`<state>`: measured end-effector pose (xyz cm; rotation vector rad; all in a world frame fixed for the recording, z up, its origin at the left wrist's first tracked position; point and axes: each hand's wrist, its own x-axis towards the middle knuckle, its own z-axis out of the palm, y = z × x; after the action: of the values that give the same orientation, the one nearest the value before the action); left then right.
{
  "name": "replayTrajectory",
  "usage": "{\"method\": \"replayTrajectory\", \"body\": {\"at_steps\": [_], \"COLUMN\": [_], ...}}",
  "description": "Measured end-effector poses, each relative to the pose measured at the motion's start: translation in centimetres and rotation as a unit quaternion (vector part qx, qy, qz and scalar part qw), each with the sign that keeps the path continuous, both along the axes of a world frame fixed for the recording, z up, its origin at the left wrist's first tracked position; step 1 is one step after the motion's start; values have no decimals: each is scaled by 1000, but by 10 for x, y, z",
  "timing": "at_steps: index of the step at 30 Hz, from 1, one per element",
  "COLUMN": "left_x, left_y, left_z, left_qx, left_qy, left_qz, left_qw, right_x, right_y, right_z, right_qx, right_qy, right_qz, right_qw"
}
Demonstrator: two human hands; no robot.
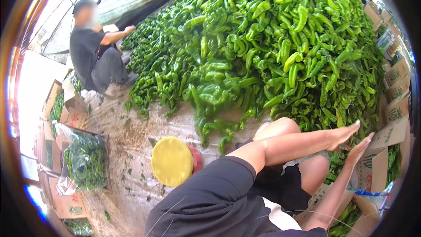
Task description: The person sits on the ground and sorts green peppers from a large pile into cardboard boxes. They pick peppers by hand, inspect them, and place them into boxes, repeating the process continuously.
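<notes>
2 arms (294,146) out to r; l hand (343,137), r hand (360,148) near, fingers (354,127) straight

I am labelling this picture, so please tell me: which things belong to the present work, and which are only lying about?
Apparently in the work:
green pepper heap
cardboard carton beside the left hand and right hand
bagged peppers at left, probably

Apparently lying about:
yellow round object
green scraps on the floor

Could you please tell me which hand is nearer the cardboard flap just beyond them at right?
Right. The right hand has its fingertips by the cardboard flap's near edge in this view; the left hand is farther left.
</notes>
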<state>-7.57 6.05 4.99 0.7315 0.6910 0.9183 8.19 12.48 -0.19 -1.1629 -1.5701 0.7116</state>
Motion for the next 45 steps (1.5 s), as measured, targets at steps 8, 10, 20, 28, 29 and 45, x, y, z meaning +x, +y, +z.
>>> {"method": "replayTrajectory", "body": {"at_steps": [8,10,20,28,29,45], "left_x": [-8,-61,-118,-131,-134,-110], "left_y": [-19,-34,-85,-90,-87,-80], "left_z": [23,27,27,12,10,0], "left_qx": [134,271,116,68,59,123], "left_qy": [40,252,33,63,68,-26], "left_qz": [11,29,453,383,381,272], "left_qw": [990,929,883,919,920,954], "right_x": [5,41,175,128,115,101], "right_y": [35,52,-76,-57,-46,-56], "right_z": [-67,-84,-348,-363,-358,-125], "right_qx": [-31,-68,-347,-279,-292,-320], "right_qy": [-198,-198,-138,-320,-368,682], "right_qz": [5,-36,-159,-222,-196,220], "right_qw": [980,977,914,878,861,620]}}
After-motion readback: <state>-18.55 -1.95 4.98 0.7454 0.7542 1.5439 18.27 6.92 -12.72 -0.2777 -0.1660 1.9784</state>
